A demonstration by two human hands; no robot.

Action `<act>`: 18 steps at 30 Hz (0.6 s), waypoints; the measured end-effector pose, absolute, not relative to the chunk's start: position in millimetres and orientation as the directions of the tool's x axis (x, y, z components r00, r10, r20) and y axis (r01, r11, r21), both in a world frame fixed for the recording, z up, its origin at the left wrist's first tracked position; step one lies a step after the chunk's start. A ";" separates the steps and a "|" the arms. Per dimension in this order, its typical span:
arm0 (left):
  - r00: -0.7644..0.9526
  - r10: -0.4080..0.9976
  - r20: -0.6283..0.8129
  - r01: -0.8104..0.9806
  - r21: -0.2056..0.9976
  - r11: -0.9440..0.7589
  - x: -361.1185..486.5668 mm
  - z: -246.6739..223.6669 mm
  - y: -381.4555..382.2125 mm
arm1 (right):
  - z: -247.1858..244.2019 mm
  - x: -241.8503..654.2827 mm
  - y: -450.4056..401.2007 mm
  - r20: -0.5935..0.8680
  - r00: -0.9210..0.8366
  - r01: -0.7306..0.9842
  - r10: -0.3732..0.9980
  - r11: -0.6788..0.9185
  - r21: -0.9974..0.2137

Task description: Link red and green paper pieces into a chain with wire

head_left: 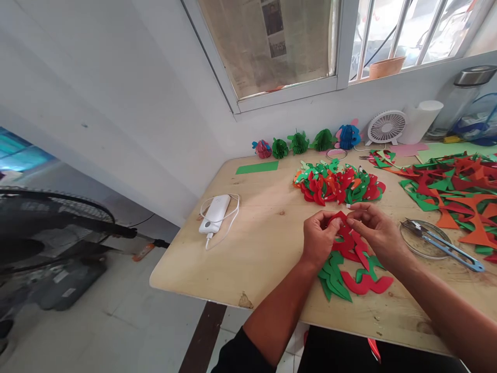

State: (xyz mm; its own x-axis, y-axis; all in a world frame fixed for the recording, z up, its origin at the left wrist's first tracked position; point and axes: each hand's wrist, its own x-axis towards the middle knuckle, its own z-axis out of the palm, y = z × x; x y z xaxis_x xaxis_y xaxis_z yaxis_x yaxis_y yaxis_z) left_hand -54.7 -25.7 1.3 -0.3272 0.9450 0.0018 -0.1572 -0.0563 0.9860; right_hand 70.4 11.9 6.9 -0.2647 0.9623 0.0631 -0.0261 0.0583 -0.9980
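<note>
**Pale wood table [272, 228], red pc. [342, 217] up in both hands**

Against white wall [163, 93], w/ paper balls [300, 143] in a row at back of table. In front of those, big heap of red & green shapes [328, 186]. More scraps [469, 199] off to the right, w/ blue tool [452, 248] lying partly over thin round ring [407, 249]. White power bank [216, 210] & its cord well apart, on left side.

Red pc. just over table, between L hand [317, 235] & R hand [371, 224]. L thumb & finger pinched tight on red pc. R thumb by right edge of it, fingers bent, gap narrow; can't tell if gripping or just touching. Tiny white bit [348, 206] at R fingertip, too small to name. Under & near hands: loose red pcs [361, 284] & green pcs [334, 282], some on top of others.

For neat work, prob. best to hold w/ L pinch close to the spot being worked & move only R fingers. Press soft, b/c thin stuff like that could bend or rip. Line up edges first, then push flat. Go slow w/ tiny white bit; might stick crooked if sticky. Wrists low for steady hands, but no leaning on loose pcs below.
</note>
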 end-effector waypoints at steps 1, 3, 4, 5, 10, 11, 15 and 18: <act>-0.334 0.943 -0.006 -0.172 0.984 -0.055 -55.2 0.7 -25.0 | 7.3 70.8 11.3 0.083 -0.253 -0.003 0.964 0.084 -0.996; -0.349 0.937 -0.007 -0.185 0.981 -0.061 -56.1 -0.4 -24.1 | 8.6 71.9 9.9 0.106 -0.254 0.043 0.961 0.120 -0.992; -0.355 0.935 -0.007 -0.189 0.980 -0.064 -56.5 -0.9 -23.8 | 9.4 72.4 9.0 0.105 -0.267 0.067 0.958 0.128 -0.990; -0.362 0.932 -0.008 -0.192 0.979 -0.067 -56.7 -1.4 -23.6 | 10.3 72.9 8.1 0.099 -0.284 0.093 0.954 0.131 -0.987; -0.393 0.919 -0.037 -0.206 0.977 -0.049 -56.3 -2.9 -22.2 | 14.2 73.2 5.7 0.144 -0.311 0.191 0.939 0.210 -0.959; -0.397 0.917 -0.047 -0.214 0.976 -0.043 -56.0 -2.8 -22.0 | 14.4 73.0 5.8 0.169 -0.315 0.204 0.934 0.241 -0.949; -0.403 0.913 -0.063 -0.235 0.971 -0.036 -55.4 -2.0 -22.0 | 13.0 72.2 6.8 0.227 -0.331 0.241 0.916 0.315 -0.918; -0.381 0.922 -0.067 -0.248 0.968 -0.032 -55.3 -2.0 -22.4 | 12.5 71.9 6.9 0.221 -0.329 0.249 0.918 0.310 -0.918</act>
State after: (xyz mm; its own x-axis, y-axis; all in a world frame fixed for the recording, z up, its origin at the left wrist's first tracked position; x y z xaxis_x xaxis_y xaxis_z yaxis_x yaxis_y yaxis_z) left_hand -55.3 -22.4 -2.0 -0.3811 0.9221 -0.0673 -0.2478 -0.0317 0.9683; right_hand 71.9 6.9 12.5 -0.3289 0.9182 0.2206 0.2494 0.3098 -0.9175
